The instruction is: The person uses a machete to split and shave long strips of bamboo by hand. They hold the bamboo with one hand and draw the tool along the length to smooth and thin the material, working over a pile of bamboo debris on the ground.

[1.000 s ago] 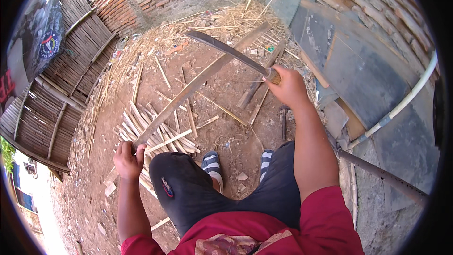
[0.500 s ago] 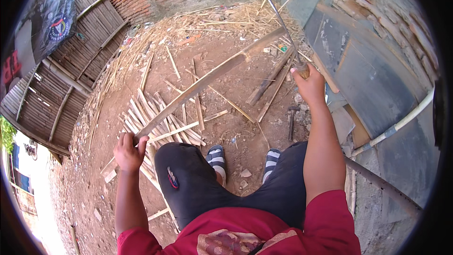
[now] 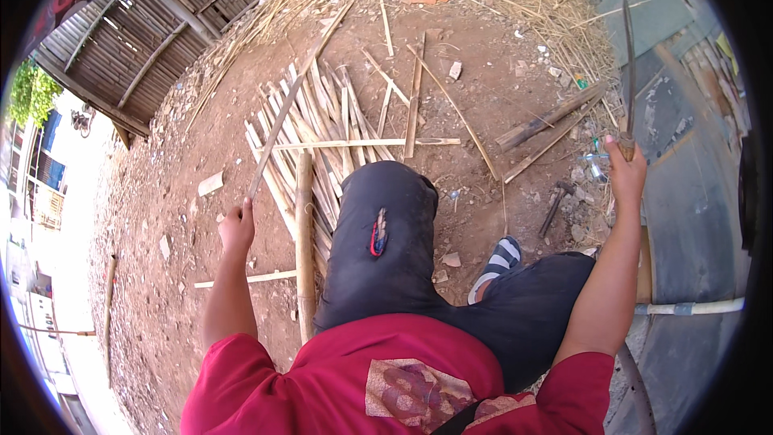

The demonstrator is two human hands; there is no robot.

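Note:
My left hand [image 3: 236, 227] is closed around the near end of a long bamboo strip [image 3: 286, 109], which slants away and up to the right above the ground. Out to the right, my right hand [image 3: 626, 171] grips the wooden handle of a machete [image 3: 629, 72]. Its long, narrow blade points up and away from me, apart from the strip. Under and beside the held strip lies a pile of split bamboo sticks [image 3: 322, 125]. A round bamboo pole [image 3: 304, 250] lies just left of my bent leg.
A hammer [image 3: 554, 208] lies on the dirt near my sandalled foot. Farther out are loose slats [image 3: 415, 97], two thick bamboo lengths [image 3: 547, 117] and scattered straw [image 3: 555, 20]. Dark sheets [image 3: 692, 201] line the right side. A woven bamboo wall [image 3: 165, 52] stands at far left.
The view has turned left. My left hand has swung the bamboo strip to the left, away from the machete. My right hand has moved out to the right, blade upright.

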